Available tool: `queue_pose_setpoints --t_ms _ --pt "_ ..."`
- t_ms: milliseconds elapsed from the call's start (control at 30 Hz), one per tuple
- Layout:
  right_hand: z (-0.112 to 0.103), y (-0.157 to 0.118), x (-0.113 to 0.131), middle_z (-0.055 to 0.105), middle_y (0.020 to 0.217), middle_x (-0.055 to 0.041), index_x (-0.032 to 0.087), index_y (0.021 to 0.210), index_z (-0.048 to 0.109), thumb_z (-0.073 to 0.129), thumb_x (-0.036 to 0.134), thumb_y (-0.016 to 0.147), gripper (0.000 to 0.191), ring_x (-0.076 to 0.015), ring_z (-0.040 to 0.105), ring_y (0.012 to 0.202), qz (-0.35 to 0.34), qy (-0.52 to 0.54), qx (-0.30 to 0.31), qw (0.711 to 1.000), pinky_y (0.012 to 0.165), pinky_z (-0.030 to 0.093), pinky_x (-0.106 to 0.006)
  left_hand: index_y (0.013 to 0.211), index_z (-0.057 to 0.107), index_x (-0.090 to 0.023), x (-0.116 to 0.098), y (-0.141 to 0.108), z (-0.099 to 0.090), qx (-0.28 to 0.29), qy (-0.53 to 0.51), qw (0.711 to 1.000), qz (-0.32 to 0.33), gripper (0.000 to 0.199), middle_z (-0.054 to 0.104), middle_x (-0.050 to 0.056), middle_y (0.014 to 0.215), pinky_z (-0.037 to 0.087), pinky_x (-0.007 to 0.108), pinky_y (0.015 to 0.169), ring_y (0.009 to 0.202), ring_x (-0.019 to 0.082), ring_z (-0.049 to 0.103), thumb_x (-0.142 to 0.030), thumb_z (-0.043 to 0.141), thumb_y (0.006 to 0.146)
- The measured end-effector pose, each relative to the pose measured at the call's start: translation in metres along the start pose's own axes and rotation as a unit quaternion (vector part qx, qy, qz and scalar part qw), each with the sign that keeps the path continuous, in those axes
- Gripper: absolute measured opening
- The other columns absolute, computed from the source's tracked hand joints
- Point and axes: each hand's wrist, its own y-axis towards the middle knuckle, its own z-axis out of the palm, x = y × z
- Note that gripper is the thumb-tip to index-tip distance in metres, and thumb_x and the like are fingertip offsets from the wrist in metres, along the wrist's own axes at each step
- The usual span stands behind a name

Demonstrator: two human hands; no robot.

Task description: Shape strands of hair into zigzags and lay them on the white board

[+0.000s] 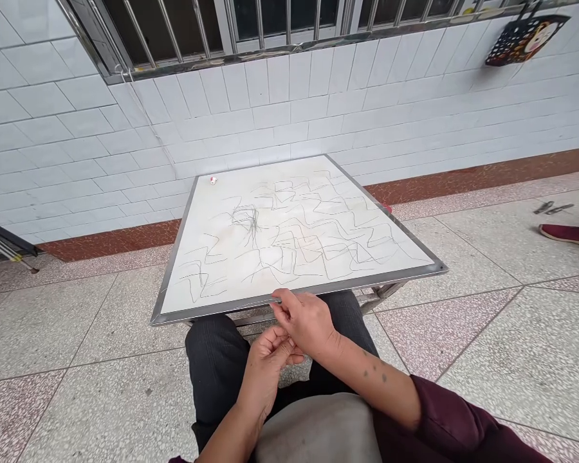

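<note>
My left hand is closed, thumb pressed to the fingers, low over my lap below the table edge. Just above and touching it, my right hand is closed in a pinch at the grey front edge. Anything thin between the fingers of either hand is too small to make out. On the white table ahead lie many thin dark bent strands, wire-like and spread out singly in zigzags. A denser tangle of such strands lies left of the middle.
A small red-and-white item sits at the table's far left corner. Behind the table stands a white tiled wall with a barred window. A patterned bag hangs at upper right. A dark red shoe rests on the floor.
</note>
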Motion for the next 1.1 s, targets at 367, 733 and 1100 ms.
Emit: queue_pose_setpoints --t_ms 367,733,1100 --pt "-0.004 0.021 -0.027 0.067 0.074 0.0038 0.023 0.096 0.061 0.060 0.026 0.089 0.007 -0.0122 0.062 0.068 0.115 0.377 0.237 0.888 0.066 0.044 -0.024 0.096 0.071 -0.014 0.000 0.002 -0.011 -0.058 0.055 0.997 -0.002 0.034 0.076 0.010 0.088 0.054 0.031 0.071 0.078 0.020 0.070 -0.042 0.072 0.077" --pt "0.008 0.035 -0.039 0.064 0.073 0.0030 0.018 0.094 0.065 0.066 0.033 0.083 0.018 -0.0104 0.061 0.065 0.157 0.587 0.272 0.746 0.070 0.049 -0.026 0.105 0.070 -0.014 -0.005 0.001 -0.021 -0.053 0.091 0.994 0.027 0.038 0.076 0.010 0.087 0.054 0.033 0.071 0.076 0.021 0.070 -0.042 0.068 0.080" --pt "0.016 0.026 -0.043 0.063 0.076 0.0022 0.017 0.095 0.070 0.067 0.036 0.084 0.022 -0.0093 0.057 0.066 0.154 0.608 0.269 0.731 0.071 0.048 -0.026 0.101 0.071 -0.015 -0.005 -0.001 -0.023 -0.026 0.117 0.993 0.010 0.034 0.071 0.004 0.073 0.050 0.028 0.062 0.064 0.016 0.064 -0.039 0.070 0.077"
